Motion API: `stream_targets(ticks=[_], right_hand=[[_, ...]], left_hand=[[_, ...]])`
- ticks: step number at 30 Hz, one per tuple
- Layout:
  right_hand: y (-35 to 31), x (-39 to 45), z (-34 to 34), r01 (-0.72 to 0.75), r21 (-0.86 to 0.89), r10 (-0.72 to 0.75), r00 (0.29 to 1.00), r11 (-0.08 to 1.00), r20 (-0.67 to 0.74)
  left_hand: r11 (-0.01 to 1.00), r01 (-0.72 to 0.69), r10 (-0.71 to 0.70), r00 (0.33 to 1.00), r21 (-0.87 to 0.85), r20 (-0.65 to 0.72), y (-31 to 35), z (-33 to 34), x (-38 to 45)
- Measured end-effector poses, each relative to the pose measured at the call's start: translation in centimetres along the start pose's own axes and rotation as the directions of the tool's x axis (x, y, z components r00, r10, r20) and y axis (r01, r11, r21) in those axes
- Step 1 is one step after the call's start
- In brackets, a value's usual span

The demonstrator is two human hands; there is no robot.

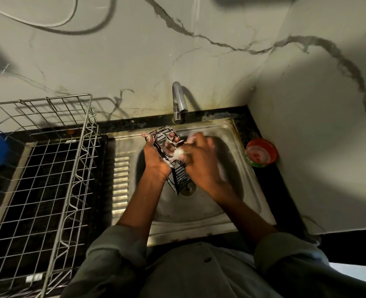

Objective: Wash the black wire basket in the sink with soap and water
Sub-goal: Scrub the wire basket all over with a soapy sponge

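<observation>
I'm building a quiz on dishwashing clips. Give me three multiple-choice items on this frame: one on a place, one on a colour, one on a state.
1. Where is the red bowl?
A. right of the sink
B. in the wire rack
C. under the tap

2. What colour is the basket?
A. white
B. black
C. blue

3. What is the left hand doing?
A. hanging idle
B. turning the tap
C. holding the basket

A: it sits on the counter by the sink's right rim.
B: its wires are black under the suds.
C: its fingers wrap the basket while the right hand scrubs.
</observation>
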State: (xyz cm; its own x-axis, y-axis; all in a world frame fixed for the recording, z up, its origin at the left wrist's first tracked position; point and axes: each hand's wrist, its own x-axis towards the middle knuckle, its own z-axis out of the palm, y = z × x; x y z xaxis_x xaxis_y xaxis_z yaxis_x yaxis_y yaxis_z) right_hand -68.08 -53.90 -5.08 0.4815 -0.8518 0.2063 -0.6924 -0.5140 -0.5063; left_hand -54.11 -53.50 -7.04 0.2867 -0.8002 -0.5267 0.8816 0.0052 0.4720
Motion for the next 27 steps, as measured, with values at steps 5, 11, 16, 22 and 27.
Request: stream_targets(ticks=[5, 11, 16, 22, 27], right_hand=[[0.7, 0.7, 1.1, 0.004, -0.016, -0.006, 0.994, 1.000, -0.109], [0.9, 0.2, 1.2, -0.064, 0.435, 0.031, 0.996, 0.898, 0.082], [-0.2, 0.3, 1.2, -0.128, 0.550, 0.102, 0.992, 0.825, 0.078], [0.9, -0.7, 0.9, -0.045, 0.332, 0.032, 0.998, 0.942, 0.044], [0.2, -0.1, 0.4, -0.048, 0.265, 0.028, 0.997, 0.963, 0.078]], left_hand=[[0.992, -0.066, 0.058, 0.995, -0.108, -0.079, 1.2, 0.9, -0.3], [0.975, -0.078, 0.047, 0.988, -0.208, -0.148, 1.7, 0.8, -0.3], [0.962, -0.063, 0.016, 0.984, -0.265, -0.178, 0.8, 0.6, -0.8], [0.957, -0.051, 0.009, 0.989, -0.285, -0.146, 0.8, 0.8, -1.0], [0.956, -0.037, -0.002, 0.991, -0.289, -0.132, 0.7, 1.0, -1.3]])
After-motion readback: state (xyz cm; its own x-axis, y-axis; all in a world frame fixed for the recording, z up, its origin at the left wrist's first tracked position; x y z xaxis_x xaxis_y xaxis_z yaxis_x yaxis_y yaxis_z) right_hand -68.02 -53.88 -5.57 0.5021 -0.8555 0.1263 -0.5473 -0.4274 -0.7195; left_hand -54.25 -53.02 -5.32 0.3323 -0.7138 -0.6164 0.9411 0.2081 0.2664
